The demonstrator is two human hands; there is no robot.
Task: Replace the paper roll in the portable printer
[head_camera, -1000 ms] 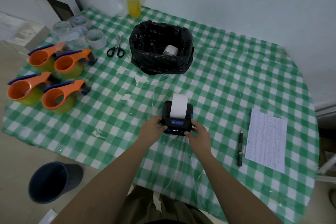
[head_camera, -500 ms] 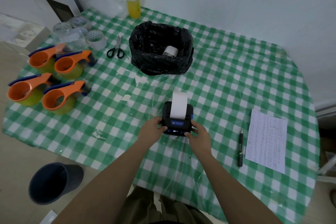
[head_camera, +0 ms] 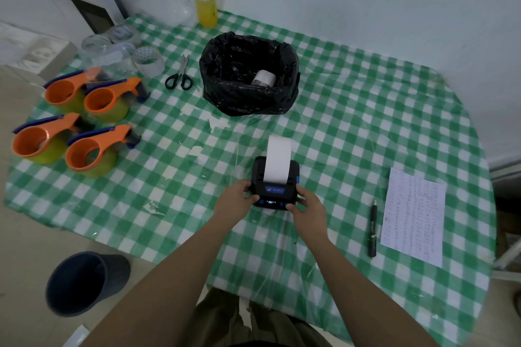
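A small black portable printer with a blue label sits on the green checked tablecloth near the table's front middle. Its lid is down and a strip of white paper sticks out of its top, leaning away from me. My left hand grips the printer's left side, thumb on the front corner. My right hand grips its right side, fingers at the lower right corner. A paper roll lies inside the box lined with a black bag behind the printer.
Several orange tape dispensers stand at the left, with tape rolls and scissors behind them. A yellow drink cup is at the back. A pen and a printed sheet lie at the right. A dark bin stands on the floor.
The paper strip sticking out of the printer has grown a little longer. Both hands stay on the printer's sides.
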